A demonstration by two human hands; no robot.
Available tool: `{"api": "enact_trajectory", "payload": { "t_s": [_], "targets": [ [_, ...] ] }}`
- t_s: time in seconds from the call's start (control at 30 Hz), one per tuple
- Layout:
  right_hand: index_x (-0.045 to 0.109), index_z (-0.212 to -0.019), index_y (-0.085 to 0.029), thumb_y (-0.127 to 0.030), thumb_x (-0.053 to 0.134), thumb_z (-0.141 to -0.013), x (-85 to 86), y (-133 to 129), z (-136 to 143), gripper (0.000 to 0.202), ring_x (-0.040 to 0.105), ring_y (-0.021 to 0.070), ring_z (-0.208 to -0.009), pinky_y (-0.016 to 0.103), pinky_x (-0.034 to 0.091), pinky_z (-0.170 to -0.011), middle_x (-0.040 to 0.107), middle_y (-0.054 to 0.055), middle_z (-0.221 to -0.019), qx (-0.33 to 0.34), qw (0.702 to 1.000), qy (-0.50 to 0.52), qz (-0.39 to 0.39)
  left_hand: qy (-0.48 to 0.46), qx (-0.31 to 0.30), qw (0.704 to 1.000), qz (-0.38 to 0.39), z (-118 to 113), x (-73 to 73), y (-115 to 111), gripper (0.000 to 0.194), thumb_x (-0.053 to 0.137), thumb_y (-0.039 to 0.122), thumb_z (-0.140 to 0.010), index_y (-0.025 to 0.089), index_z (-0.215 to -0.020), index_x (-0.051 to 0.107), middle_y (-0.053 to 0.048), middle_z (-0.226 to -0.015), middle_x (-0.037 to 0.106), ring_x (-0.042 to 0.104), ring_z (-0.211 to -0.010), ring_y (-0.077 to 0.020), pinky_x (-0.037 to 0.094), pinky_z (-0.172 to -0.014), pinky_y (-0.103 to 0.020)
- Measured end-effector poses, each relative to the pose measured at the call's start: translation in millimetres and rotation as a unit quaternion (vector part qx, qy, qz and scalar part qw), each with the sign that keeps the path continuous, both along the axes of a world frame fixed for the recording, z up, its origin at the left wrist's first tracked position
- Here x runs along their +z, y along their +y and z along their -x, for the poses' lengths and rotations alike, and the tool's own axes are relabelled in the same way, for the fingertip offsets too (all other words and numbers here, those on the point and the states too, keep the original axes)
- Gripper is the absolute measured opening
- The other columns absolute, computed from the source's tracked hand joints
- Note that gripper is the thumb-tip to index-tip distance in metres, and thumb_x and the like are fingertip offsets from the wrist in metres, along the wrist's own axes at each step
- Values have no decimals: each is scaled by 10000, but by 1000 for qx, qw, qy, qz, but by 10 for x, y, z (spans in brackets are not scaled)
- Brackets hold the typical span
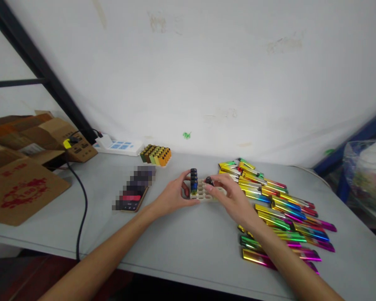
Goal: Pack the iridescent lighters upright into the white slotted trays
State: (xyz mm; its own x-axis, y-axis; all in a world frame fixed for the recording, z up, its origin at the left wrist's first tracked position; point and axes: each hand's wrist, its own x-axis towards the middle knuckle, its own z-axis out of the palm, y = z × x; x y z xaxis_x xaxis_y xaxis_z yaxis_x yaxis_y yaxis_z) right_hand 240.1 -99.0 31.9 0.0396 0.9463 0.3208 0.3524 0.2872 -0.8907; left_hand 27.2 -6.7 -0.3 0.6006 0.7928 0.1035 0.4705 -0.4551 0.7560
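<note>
A white slotted tray [201, 194] sits on the table between my hands. Several lighters with black tops [193, 180] stand upright in a row at its left end. My left hand [174, 190] grips the tray's left end, thumb along the front and fingers behind. Over the tray's right part, my right hand [232, 194] pinches a dark-topped lighter [209, 180] between thumb and fingers; its lower part is hard to see. To the right of that hand lies a loose spread of shiny lighters [277, 203] in gold, green, blue, red and purple.
Another tray filled with upright lighters [156, 155] stands at the back by a white power strip [125, 147]. A phone [136, 190] lies left of my left hand. Cardboard boxes [34, 167] and a black cable [85, 200] occupy the left side. A wall rises behind the table.
</note>
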Motion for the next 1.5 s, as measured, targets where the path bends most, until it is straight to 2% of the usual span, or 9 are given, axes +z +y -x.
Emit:
{"api": "enact_trajectory", "payload": {
  "t_s": [0.17,0.4,0.5,0.73,0.87,0.97,1.07,1.3,1.5],
  "targets": [
    [711,-990,-218,-487,680,-950,100,35,128,273,645,205,-748,329,487,-747,712,28,-797,-32,992,-118,-10,-13,-4,1000,5,-6,18,-20,1014,880,448,-710,159,-1532,362,-51,-981,728,692,-761,-194,549,-708,-306],
    [690,-1005,-231,-479,622,-997,-65,72,221,257,697,236,-780,346,493,-753,760,58,-857,-22,986,-164,-4,-19,-3,1000,-1,-18,28,-39,1003,870,465,-716,168,-1529,365,-80,-1085,724,697,-803,-203,546,-727,-312],
    [689,-1028,-228,-457,625,-1002,-110,58,222,239,684,263,-869,364,491,-799,744,97,-952,-35,969,-241,-27,-22,-7,1000,-3,-24,31,-42,986,859,477,-723,163,-1521,371,-104,-1169,714,693,-799,-194,546,-719,-308],
    [685,-1006,-199,-403,597,-1025,19,22,401,224,696,299,-896,391,494,-804,751,159,-1008,-60,905,-420,-11,-32,-14,999,8,-14,12,-30,938,835,394,-735,154,-1515,372,-115,-1217,699,695,-786,-179,549,-687,-292],
    [685,-985,-193,-455,557,-1039,11,11,412,297,707,288,-891,388,518,-802,757,153,-981,-58,886,-459,-26,-34,-12,999,8,-7,0,-16,923,825,355,-735,193,-1519,365,-113,-1270,682,698,-794,-181,548,-669,-286],
    [675,-1089,-204,-496,544,-1039,28,-21,175,324,713,267,-918,380,539,-812,756,121,-1038,-30,911,-410,-29,-20,-8,1000,2,-3,2,-12,942,838,409,-739,180,-1521,364,-117,-1230,696,698,-804,-198,555,-685,-308],
    [684,-1090,-210,-445,545,-1041,58,-100,-311,278,717,265,-881,411,555,-825,760,102,-1007,-44,924,-380,-1,-3,2,1000,-13,1,-5,-7,974,861,464,-722,171,-1517,380,-104,-1149,712,697,-806,-210,558,-710,-328],
    [763,-954,-241,-372,612,-919,-167,-403,-1568,203,705,322,-1052,480,554,-964,752,132,-1090,-91,894,-436,56,6,5,1000,-18,-2,-5,-2,986,873,462,-707,188,-1516,382,-85,-1124,707,688,-771,-200,559,-705,-334],
    [775,-1043,-211,-353,632,-902,-357,-443,-1829,246,656,344,-1113,521,531,-1002,710,167,-1141,-81,876,-469,83,7,8,1000,-12,-4,20,-11,973,871,461,-711,183,-1505,384,-109,-1196,690,682,-793,-196,561,-706,-337]
  ]
}}
